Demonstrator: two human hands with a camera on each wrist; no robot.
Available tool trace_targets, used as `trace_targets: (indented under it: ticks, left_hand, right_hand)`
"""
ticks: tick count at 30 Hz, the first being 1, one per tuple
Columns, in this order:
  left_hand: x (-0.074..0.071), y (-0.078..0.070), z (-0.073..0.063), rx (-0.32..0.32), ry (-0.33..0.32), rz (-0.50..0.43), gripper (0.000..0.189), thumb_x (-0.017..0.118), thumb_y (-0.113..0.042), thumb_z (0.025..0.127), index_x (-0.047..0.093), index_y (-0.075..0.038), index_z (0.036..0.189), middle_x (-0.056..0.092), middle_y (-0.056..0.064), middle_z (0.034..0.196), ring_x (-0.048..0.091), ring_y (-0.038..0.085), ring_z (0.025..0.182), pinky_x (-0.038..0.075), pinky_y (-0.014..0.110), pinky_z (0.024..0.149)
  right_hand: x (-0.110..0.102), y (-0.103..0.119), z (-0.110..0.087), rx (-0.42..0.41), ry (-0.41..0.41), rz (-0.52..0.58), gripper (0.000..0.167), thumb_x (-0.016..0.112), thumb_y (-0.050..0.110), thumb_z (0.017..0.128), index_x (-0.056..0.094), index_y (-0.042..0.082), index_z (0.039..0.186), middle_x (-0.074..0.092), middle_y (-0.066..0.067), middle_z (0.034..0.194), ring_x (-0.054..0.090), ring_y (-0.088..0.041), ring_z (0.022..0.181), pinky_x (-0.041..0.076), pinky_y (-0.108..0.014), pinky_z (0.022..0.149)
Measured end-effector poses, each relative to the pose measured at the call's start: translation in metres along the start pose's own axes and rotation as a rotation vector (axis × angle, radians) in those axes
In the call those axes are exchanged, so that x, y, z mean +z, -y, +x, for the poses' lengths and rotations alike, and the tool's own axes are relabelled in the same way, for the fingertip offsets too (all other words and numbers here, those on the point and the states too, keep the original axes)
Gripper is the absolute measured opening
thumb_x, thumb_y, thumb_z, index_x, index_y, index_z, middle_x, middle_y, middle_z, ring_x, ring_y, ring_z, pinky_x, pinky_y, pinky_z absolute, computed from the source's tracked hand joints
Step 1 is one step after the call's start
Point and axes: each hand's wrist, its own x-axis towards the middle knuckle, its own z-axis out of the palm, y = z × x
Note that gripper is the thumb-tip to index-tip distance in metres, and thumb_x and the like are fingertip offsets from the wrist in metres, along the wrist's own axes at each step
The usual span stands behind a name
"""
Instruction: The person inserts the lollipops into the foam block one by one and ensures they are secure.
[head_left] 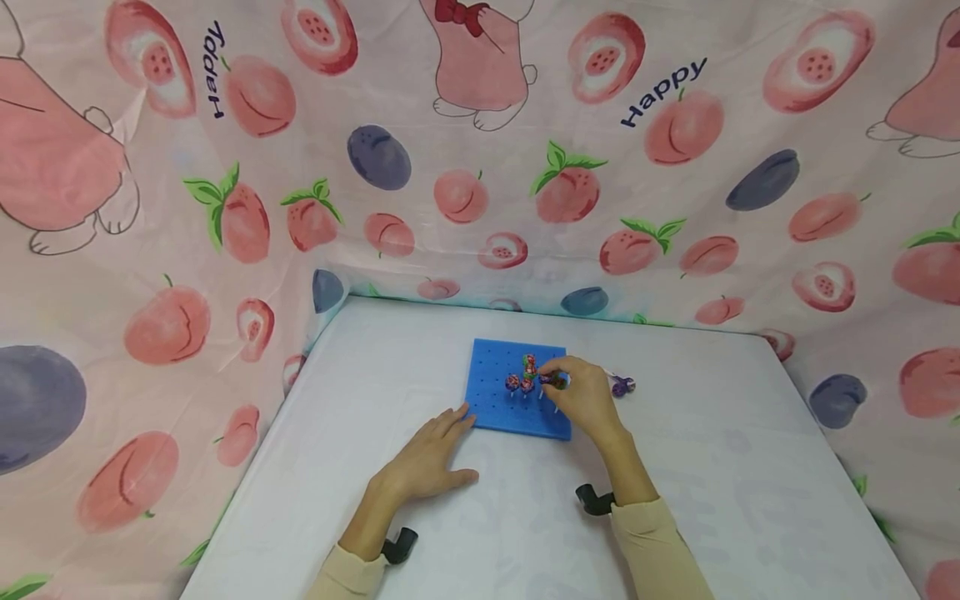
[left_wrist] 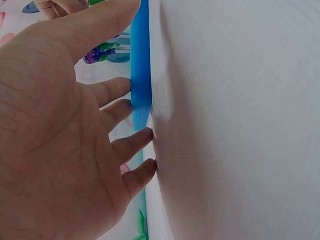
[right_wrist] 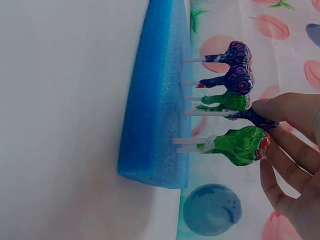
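A blue foam board with rows of small holes lies on the white table. My right hand is over its right side, thumb and fingers pinching a dark purple-wrapped lollipop by the head. In the right wrist view its white stick reaches down to the board. Other lollipops stand upright in the foam close by, including a purple one and a green one. At the board's near left corner, my left hand lies with fingers extended, fingertips against the board's edge and the tabletop.
Right of the board, a loose purple lollipop lies on the table, partly behind the right hand in the head view. A fruit-patterned curtain encloses the back and sides. Black curved pieces sit at both wrists.
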Motion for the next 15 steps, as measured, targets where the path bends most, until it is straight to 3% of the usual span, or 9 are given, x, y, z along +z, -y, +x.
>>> trace_targets:
  ticks: [15]
  left_hand:
    - [0.0023,0.0008,0.0008,-0.001,-0.017,0.002,0.089,0.074,-0.048,0.095,0.033,-0.008,0.164,0.02,0.009,0.174,0.022,0.037,0.157,0.025,0.057,0.126]
  right_hand:
    - [0.0062,-0.0048,-0.0001,0.036,0.01,-0.023,0.023,0.088,0.005,0.082,0.081,0.014,0.102,0.076,-0.004,0.102,0.07,-0.024,0.1,0.06,-0.046,0.089]
